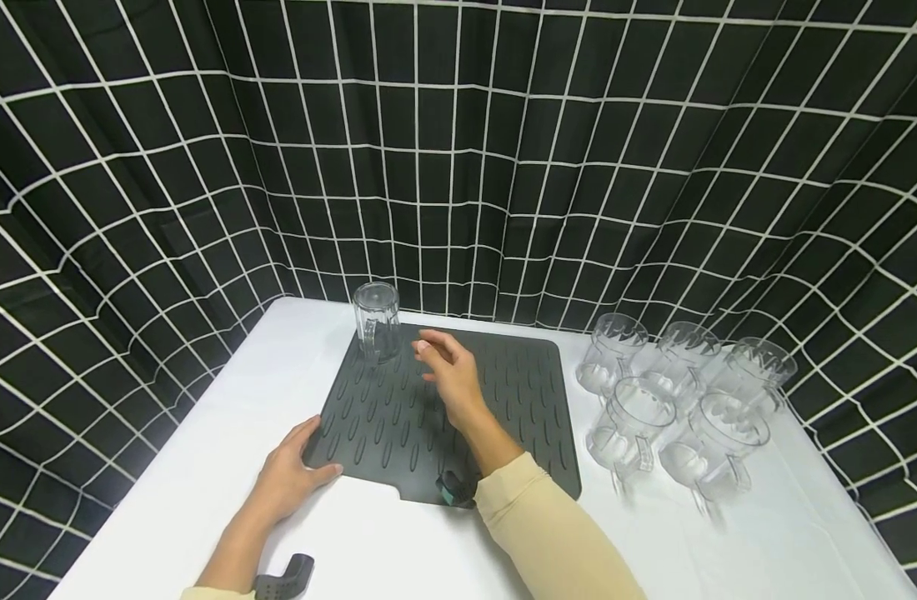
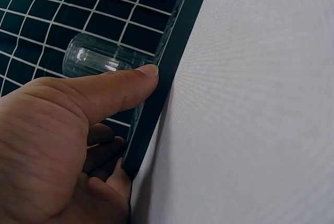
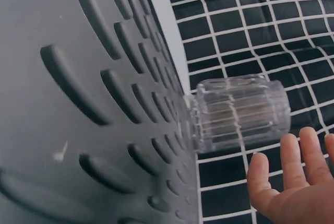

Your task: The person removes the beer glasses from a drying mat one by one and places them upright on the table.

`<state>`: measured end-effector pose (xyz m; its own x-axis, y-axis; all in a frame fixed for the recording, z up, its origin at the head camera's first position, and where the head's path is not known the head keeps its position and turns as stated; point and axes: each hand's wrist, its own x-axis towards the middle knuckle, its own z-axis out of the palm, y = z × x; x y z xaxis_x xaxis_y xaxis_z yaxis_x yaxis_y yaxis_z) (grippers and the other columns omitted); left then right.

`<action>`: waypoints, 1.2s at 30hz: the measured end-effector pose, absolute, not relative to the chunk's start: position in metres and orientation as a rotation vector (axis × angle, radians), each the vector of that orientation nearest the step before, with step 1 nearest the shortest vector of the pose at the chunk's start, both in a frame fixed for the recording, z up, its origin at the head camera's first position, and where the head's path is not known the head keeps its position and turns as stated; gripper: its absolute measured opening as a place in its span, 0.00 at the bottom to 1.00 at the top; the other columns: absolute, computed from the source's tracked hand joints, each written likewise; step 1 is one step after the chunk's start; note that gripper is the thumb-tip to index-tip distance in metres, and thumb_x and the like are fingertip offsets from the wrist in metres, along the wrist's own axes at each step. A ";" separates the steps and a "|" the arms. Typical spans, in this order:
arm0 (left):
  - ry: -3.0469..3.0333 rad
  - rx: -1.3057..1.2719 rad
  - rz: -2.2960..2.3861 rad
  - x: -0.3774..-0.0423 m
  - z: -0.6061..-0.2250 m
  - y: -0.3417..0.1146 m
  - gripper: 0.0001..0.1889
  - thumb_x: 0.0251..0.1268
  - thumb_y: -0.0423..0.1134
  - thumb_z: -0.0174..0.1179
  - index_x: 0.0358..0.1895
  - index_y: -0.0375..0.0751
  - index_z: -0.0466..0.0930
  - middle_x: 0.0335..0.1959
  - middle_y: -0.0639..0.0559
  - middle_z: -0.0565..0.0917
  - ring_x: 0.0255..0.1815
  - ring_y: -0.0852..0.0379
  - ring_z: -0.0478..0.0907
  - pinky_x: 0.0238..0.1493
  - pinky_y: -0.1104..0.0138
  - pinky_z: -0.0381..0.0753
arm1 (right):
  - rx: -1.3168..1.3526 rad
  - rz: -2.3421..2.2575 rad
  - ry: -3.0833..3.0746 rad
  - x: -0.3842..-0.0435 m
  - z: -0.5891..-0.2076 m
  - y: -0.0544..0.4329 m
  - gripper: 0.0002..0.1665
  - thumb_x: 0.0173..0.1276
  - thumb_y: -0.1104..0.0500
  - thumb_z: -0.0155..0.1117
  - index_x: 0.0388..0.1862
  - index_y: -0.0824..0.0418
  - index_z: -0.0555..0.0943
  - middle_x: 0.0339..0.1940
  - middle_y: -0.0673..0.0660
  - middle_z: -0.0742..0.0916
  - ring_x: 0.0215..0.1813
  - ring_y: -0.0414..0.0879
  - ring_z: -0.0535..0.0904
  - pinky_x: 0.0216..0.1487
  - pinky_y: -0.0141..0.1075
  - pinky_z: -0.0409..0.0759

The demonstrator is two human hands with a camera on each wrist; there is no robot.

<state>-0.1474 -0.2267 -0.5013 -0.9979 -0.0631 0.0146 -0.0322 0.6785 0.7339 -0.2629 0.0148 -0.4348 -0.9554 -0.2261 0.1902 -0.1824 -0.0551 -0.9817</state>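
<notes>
A clear glass mug (image 1: 378, 323) stands upside down on the far left corner of a dark grey drying mat (image 1: 379, 417) with raised oval ridges. My right hand (image 1: 449, 375) hovers over the mat, just right of that mug, its fingers loosely bent around nothing. In the right wrist view a gap shows between the mug (image 3: 242, 112) and the fingers (image 3: 295, 161). At the mat's near left corner lies my left hand (image 1: 289, 475), thumb at the front edge and fingers along the left edge. The left wrist view shows the thumb (image 2: 117, 91) touching the mat's edge.
Several clear glass mugs (image 1: 631, 417) are grouped upright on the white table (image 1: 376, 542), right of the mat. Black cloth with a white grid (image 1: 458, 167) hangs behind and on both sides.
</notes>
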 end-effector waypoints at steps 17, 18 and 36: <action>-2.827 0.076 -1.244 -0.150 -0.503 -0.230 0.45 0.54 0.40 0.70 0.73 0.31 0.56 0.73 0.36 0.58 0.73 0.37 0.53 0.70 0.46 0.53 | -0.295 -2.157 2.058 -0.286 -0.451 -0.028 0.25 0.74 0.52 0.57 0.65 0.62 0.73 0.58 0.58 0.81 0.58 0.50 0.76 0.57 0.53 0.77; -2.828 0.073 -1.245 -0.151 -0.504 -0.230 0.45 0.54 0.40 0.70 0.73 0.31 0.56 0.73 0.35 0.58 0.73 0.37 0.53 0.70 0.46 0.53 | -0.285 -2.159 2.055 -0.287 -0.453 -0.030 0.25 0.74 0.52 0.57 0.65 0.62 0.73 0.58 0.58 0.81 0.58 0.50 0.76 0.57 0.54 0.76; -2.799 0.074 -1.265 -0.149 -0.506 -0.230 0.45 0.52 0.40 0.71 0.72 0.31 0.57 0.72 0.35 0.59 0.72 0.37 0.54 0.69 0.45 0.54 | -0.284 -2.012 2.101 -0.297 -0.467 -0.056 0.24 0.71 0.46 0.59 0.60 0.56 0.78 0.58 0.53 0.81 0.60 0.52 0.75 0.56 0.50 0.78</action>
